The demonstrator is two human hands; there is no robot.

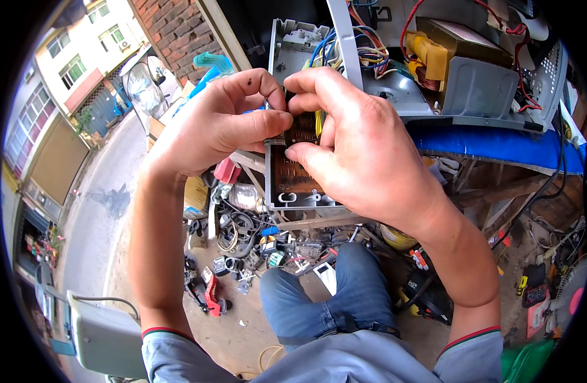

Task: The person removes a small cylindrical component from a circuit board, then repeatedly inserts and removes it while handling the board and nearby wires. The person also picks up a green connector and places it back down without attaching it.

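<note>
A grey plastic control panel [272, 185] with a brown circuit board [292, 177] stands in front of me. Over its middle both hands meet. My left hand [233, 118] is closed, thumb and forefinger pinched at the panel's left side; what lies between them is hidden. My right hand [354, 137] curls over the board from the right, fingers bent and thumb tip close to the board. Whatever it grips is too covered to name. Yellow wires [319, 122] show beside its fingers. A bundle of coloured wires [328, 51] runs behind my hands to the opened appliance housing [395, 96].
A transformer [456, 54] sits in the housing at the right, above a blue padded surface [497, 145]. Cables, tools and loose parts [268, 246] litter the ground around my knees. A fan [571, 287] stands far right; a street [105, 198] runs along the left.
</note>
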